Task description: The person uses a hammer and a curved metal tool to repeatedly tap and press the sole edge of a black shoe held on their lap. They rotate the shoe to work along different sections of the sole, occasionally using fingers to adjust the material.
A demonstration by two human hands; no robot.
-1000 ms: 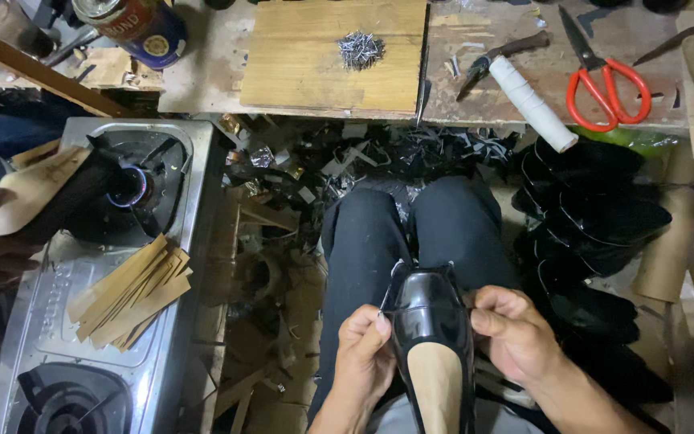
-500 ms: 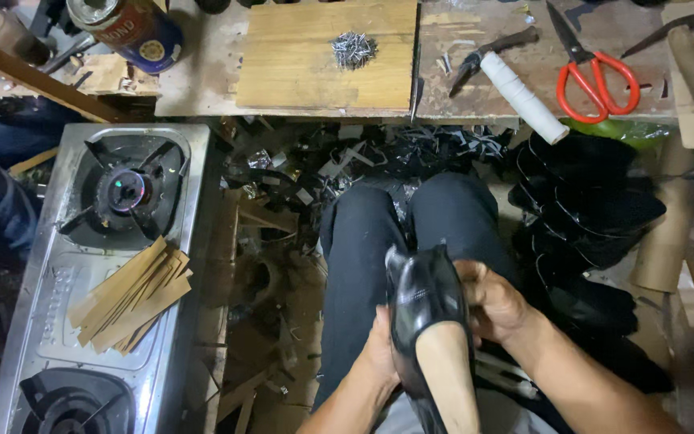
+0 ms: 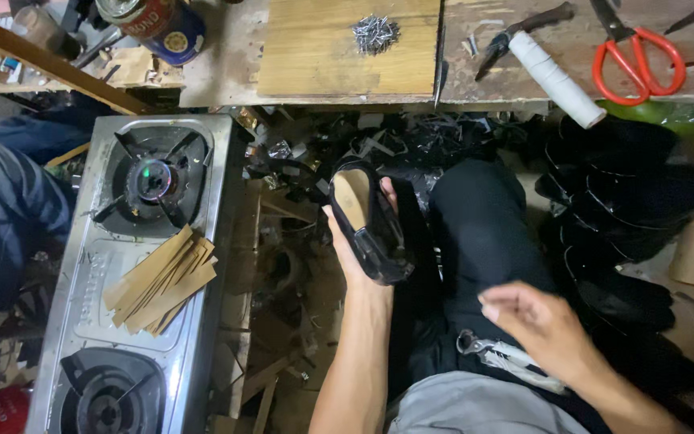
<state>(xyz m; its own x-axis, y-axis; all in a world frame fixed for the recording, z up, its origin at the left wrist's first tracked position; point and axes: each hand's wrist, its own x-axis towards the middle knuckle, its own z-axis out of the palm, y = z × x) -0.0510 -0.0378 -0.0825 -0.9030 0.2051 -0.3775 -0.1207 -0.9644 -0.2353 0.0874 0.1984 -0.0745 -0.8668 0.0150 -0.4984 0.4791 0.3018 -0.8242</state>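
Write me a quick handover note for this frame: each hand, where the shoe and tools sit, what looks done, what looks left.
Left hand: grip on the black shoe, sole side up with the tan insole showing, held out beside the left knee.
Right hand: empty, hovering over the pliers lying on the lap.
Bench: pile of nails on the wooden board, red scissors, white thread spool.
Tan strips lie on the gas stove.
Done: the upper is on the shoe.
Left: cannot tell how much; the pliers are not yet picked up.

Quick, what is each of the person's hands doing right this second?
Left hand: closed around a black shoe, sole side up.
Right hand: open, holding nothing, above pliers on the lap.
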